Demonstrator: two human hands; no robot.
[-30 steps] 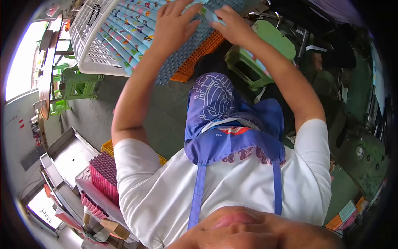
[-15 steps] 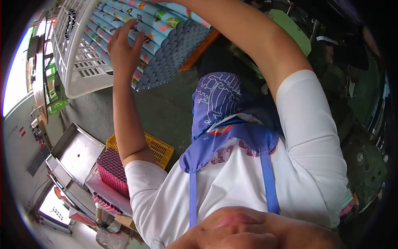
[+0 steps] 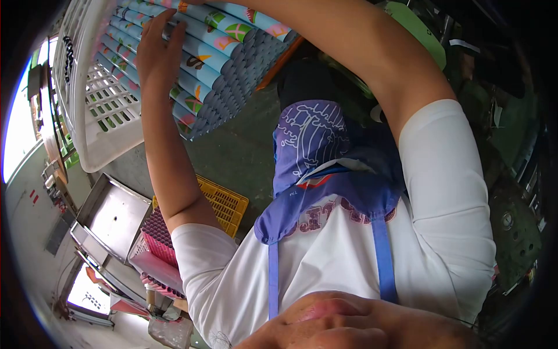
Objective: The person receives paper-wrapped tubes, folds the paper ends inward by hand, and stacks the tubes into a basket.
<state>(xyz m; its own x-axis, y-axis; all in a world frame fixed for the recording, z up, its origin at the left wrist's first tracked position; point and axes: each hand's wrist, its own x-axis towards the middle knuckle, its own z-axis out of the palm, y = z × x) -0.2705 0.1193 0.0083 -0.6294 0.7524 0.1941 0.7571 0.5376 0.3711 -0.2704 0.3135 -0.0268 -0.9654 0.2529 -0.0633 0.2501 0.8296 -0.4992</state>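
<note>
My left hand [image 3: 158, 53] rests on a stack of light blue printed paper tubes [image 3: 200, 71], its fingers spread and curved and the thumb apart. The tubes lie side by side in many layers, their grey ends [image 3: 232, 78] facing my body. Against the stack's left side stands a white plastic basket [image 3: 110, 148] with slotted walls. My right forearm [image 3: 325, 32] reaches across the top of the stack. The right hand lies past the upper edge of the view, so its fingers are hidden.
An orange edge [image 3: 279, 64] shows under the stack. On the left are a yellow crate [image 3: 229, 203], a stack of pink tubes [image 3: 158, 238] and a metal tray [image 3: 113, 212]. Dark machinery [image 3: 511, 227] stands at the right; a green panel [image 3: 418, 35] is at upper right.
The basket, tubes and left hand have shifted left in the view, the hand also slightly upward. The left hand stays on the tubes with its fingers spread.
</note>
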